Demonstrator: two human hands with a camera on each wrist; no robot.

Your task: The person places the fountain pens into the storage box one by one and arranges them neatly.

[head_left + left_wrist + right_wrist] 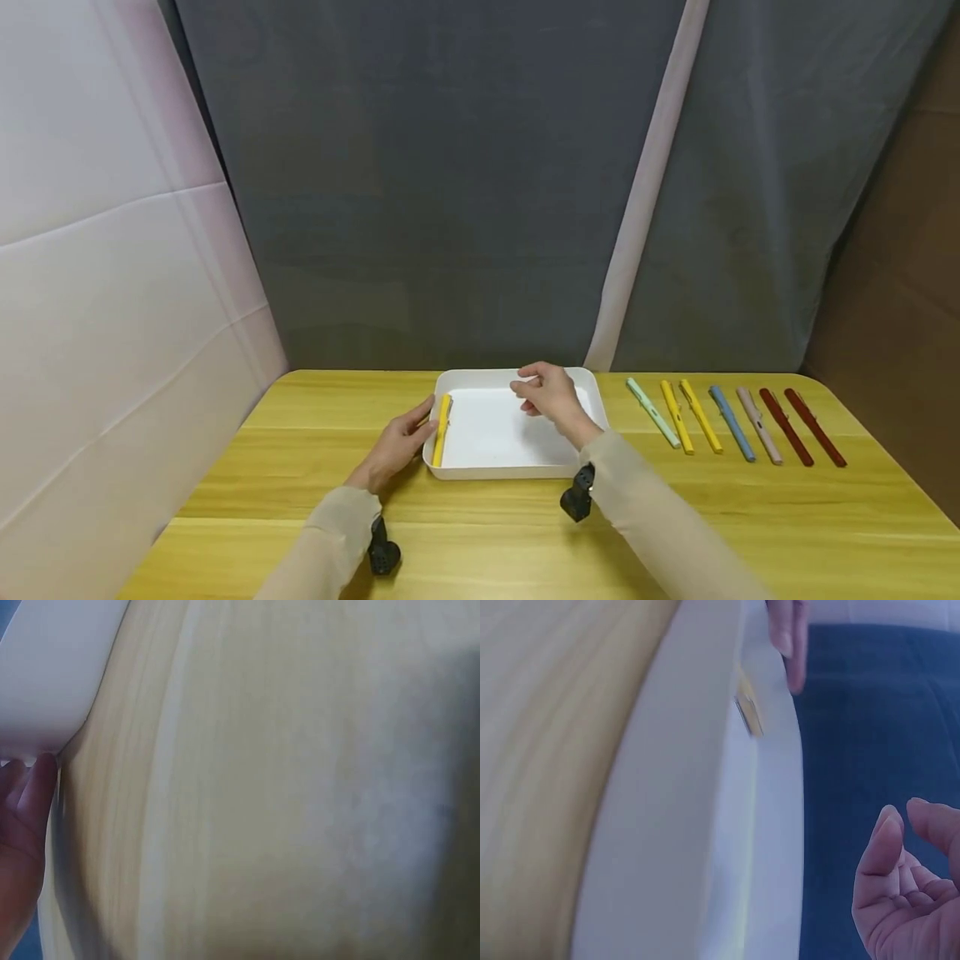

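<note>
A shallow white tray (495, 472) stands on the wooden table, with one yellow pen (442, 429) lying lengthwise along the inside of its left wall. My left hand (400, 443) rests against the tray's left side, fingers extended along the outer wall. In the left wrist view, the left hand's fingertips (43, 769) meet the tray's corner. Above the right half of the tray hovers my right hand (553, 398), its fingers loosely bent and holding nothing. The right wrist view shows a gap between that hand's thumb and forefinger (889, 844).
Right of the tray lies a row of pens: a mint green pen (653, 413), two yellow pens (677, 418), a blue pen (732, 424), a greyish-pink pen (759, 426) and two dark red pens (786, 427). A grey curtain (450, 208) hangs behind the table (480, 533).
</note>
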